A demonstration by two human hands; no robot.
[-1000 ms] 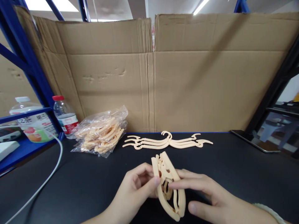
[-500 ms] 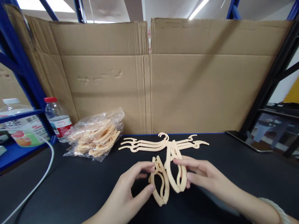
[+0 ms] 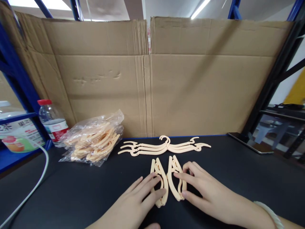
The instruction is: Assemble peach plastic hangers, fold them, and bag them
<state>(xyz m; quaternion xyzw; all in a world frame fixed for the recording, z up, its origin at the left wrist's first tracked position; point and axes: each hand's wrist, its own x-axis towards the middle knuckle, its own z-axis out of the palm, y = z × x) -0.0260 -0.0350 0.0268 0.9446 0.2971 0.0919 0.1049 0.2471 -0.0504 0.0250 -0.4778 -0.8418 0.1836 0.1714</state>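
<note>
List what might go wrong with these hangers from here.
The left hanger and right hanger lie close together; a nudge from the left hand or right hand might make them catch.

Their upper ends point toward the open hangers; pushed forward, they could knock those askew.

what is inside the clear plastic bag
The clear plastic bag holds a pile of cream hanger-like pieces, seen through the film. Pieces deeper in the pile are covered by outer ones, so I can't count them.
</note>
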